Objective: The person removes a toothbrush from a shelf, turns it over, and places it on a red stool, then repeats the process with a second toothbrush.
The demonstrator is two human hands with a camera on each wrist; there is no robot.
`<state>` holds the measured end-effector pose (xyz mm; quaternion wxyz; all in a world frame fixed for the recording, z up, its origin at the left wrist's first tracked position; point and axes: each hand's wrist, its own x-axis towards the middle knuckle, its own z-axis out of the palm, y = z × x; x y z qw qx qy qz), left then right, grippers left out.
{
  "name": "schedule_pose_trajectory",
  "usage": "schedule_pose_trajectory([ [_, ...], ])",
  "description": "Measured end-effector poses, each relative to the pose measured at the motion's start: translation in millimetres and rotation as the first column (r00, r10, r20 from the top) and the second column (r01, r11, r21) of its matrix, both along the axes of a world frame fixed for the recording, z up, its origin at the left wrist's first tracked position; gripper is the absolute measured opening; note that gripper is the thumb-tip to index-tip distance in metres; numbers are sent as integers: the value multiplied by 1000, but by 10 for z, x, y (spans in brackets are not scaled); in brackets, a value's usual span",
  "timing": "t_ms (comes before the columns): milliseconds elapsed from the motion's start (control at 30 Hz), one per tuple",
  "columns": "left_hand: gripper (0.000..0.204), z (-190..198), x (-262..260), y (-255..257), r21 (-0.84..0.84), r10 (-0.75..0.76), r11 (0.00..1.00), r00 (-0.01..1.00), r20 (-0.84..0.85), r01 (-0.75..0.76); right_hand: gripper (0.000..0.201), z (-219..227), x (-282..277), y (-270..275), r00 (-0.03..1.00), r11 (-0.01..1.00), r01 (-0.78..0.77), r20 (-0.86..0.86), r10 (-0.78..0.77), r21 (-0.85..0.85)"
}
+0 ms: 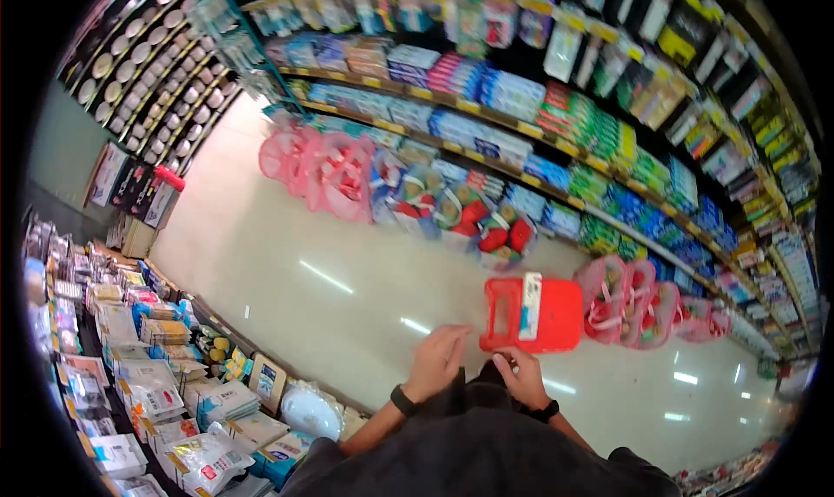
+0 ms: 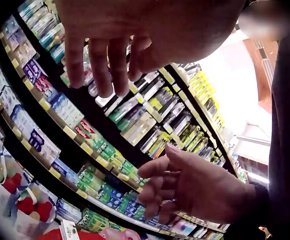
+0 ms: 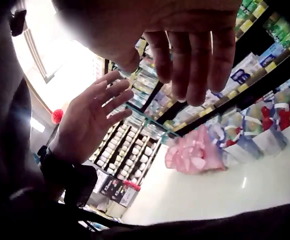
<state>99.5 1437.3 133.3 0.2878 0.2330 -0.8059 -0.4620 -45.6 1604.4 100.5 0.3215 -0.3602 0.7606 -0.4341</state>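
Observation:
My left hand (image 1: 434, 362) is held in front of my body with its fingers extended and nothing in it. To its right, my right hand (image 1: 521, 380) has loosely bent fingers and is empty. The left wrist view shows the right hand (image 2: 200, 187) below the left hand's hanging fingers. In the right wrist view the left hand (image 3: 92, 117) has its fingers spread apart. Just beyond the right hand in the head view is a red plastic object (image 1: 556, 314) with a framed opening on its left side and a white label (image 1: 530, 306).
Pink gift bags (image 1: 339, 177) and clear bags with red items (image 1: 508, 236) line the floor along shelves of boxed toothpaste (image 1: 512, 93). A low display of packaged goods (image 1: 148, 384) stands at left. Shelves of bowls (image 1: 139, 52) are at the far left. Pale glossy floor (image 1: 261, 236) lies between.

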Motion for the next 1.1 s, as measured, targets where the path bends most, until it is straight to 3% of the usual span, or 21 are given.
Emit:
schedule_pose_trajectory([
  [67, 22, 103, 311, -202, 27, 27, 999, 999, -43, -26, 24, 101, 287, -299, 998, 999, -41, 57, 41, 4],
  [167, 21, 255, 734, -454, 41, 80, 996, 992, -98, -76, 23, 317, 678, -733, 980, 977, -194, -65, 189, -90],
  [267, 20, 349, 1086, -654, 54, 134, 990, 982, -131, -128, 25, 546, 898, -1059, 828, 855, -508, -334, 451, -104],
  [400, 21, 426, 1383, -848, 128, 160, 982, 977, -140, -142, 29, 716, 1148, -1381, 706, 752, -654, -421, 569, -81],
  [600, 21, 519, 1618, -1217, 99, 209, 976, 959, -192, -193, 30, 794, 1488, -2012, 711, 737, -663, -420, 564, -132],
  [700, 21, 553, 1662, -1406, 155, 270, 956, 953, -138, -249, 27, 727, 1590, -2353, 793, 780, -593, -313, 524, -197],
  [800, 21, 534, 1604, -1691, 122, 360, 932, 918, -169, -343, 25, 658, 1594, -2759, 791, 754, -605, -295, 536, -256],
  [900, 21, 479, 1523, -2017, 187, 456, 886, 869, -193, -423, 25, 714, 1503, -3213, 715, 665, -696, -351, 604, -271],
  [1100, 22, 600, 1382, -2810, 176, 508, 859, 843, -176, -481, 35, 757, 1254, -4227, 713, 590, -701, -371, 595, -400],
])
